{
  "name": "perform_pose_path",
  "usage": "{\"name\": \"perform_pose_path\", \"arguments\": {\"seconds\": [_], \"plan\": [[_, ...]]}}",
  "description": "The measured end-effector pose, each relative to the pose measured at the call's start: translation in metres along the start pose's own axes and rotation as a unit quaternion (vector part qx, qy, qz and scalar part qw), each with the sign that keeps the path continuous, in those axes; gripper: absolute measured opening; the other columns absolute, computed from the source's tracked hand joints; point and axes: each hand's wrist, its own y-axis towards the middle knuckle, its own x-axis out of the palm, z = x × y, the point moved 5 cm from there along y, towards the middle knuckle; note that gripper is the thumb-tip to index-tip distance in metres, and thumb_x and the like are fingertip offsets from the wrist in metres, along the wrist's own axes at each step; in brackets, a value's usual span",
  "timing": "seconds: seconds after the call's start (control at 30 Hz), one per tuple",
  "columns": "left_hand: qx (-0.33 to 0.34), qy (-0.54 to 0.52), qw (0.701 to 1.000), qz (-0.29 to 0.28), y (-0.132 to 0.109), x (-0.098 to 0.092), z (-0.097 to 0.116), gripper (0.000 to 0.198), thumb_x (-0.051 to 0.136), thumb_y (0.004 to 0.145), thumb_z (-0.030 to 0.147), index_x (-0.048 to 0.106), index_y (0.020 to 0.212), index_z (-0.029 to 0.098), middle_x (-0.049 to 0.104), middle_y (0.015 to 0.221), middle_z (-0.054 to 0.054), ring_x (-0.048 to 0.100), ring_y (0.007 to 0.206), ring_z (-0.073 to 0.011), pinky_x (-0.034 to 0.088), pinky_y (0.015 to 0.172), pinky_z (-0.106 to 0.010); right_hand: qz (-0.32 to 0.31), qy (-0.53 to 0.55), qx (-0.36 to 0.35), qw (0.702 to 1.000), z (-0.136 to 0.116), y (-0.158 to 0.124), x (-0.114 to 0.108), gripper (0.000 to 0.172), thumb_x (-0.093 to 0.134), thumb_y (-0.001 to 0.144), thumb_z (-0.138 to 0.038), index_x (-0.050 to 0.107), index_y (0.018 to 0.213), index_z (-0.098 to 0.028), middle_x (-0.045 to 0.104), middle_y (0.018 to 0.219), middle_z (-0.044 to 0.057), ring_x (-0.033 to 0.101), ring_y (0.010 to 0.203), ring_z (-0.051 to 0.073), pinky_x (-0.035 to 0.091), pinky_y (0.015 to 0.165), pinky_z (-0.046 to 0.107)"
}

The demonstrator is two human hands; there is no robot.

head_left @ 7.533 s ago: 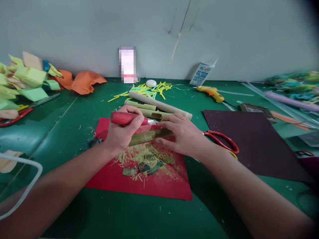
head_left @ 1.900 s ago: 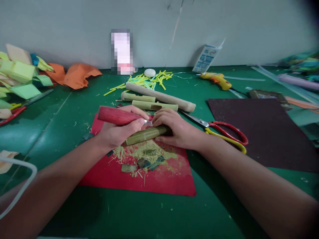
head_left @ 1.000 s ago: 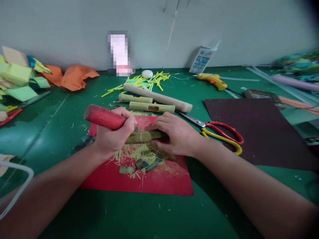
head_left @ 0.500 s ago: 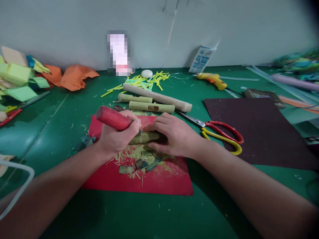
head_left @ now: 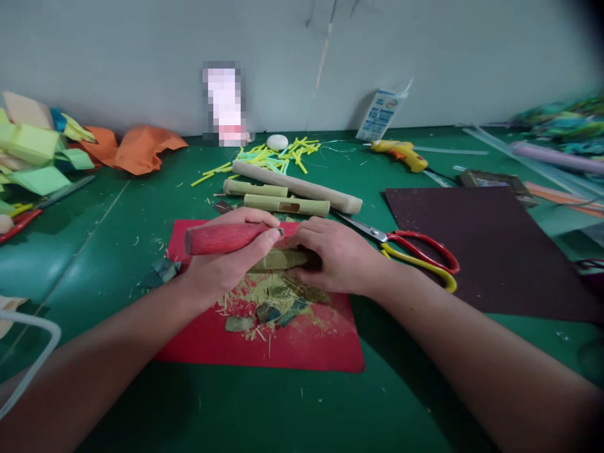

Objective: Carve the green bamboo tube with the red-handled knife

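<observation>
My left hand is closed around the red wooden handle of a carving tool; a short bit of dark metal shows by the thumb, its tip too small to make out. Under it, a greenish bamboo piece lies crosswise, gripped at its right end by my right hand. Both hands are over a red mat, strewn with bamboo shavings and dark green chips. Just behind sit two cut bamboo tubes, the nearer tube with a rectangular opening.
Scissors with red and yellow handles lie right of my right hand, partly on a dark brown sheet. A wooden stick, yellow straw pieces and a glue gun are farther back. Folded paper is at left.
The red handle has swung from a raised slant to nearly level, and its metal end has lifted away from the bamboo. My right hand stays on the bamboo piece.
</observation>
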Motion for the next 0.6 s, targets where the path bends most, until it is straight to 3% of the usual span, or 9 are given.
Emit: {"name": "perform_pose_path", "arguments": {"seconds": [0.27,0.4,0.6], "plan": [[-0.04,-0.061,0.996,0.055,-0.006,-0.002,-0.01,0.022,0.065,0.091,0.046,0.074,0.093,0.026,0.073,0.086,-0.001,0.069,0.084,-0.0192,0.058,0.078,-0.033,0.063,-0.006,0.083,0.995,-0.01,-0.001,-0.007,0.021,0.065,0.08,-0.036,0.058,0.082,-0.016,0.058,0.079,0.005,0.047,0.072,0.016,0.034,0.063,0.029],[-0.073,-0.076,0.991,0.085,-0.004,-0.005,-0.015,0.022,0.066,0.09,0.045,0.073,0.089,0.025,0.073,0.088,-0.002,0.069,0.086,-0.0195,0.058,0.075,-0.032,0.083,-0.051,0.128,0.987,-0.019,-0.003,-0.012,0.016,0.063,0.077,-0.031,0.056,0.08,-0.017,0.057,0.078,0.005,0.046,0.069,0.016,0.032,0.061,0.03],[-0.024,-0.081,0.996,0.028,-0.005,-0.001,-0.007,0.017,0.064,0.091,0.039,0.073,0.087,0.025,0.074,0.082,-0.001,0.069,0.078,-0.0182,0.058,0.074,-0.031,0.064,-0.071,0.182,0.979,-0.03,-0.009,-0.01,0.02,0.064,0.075,-0.03,0.059,0.088,-0.016,0.065,0.088,0.011,0.055,0.077,0.022,0.036,0.062,0.033]]}}
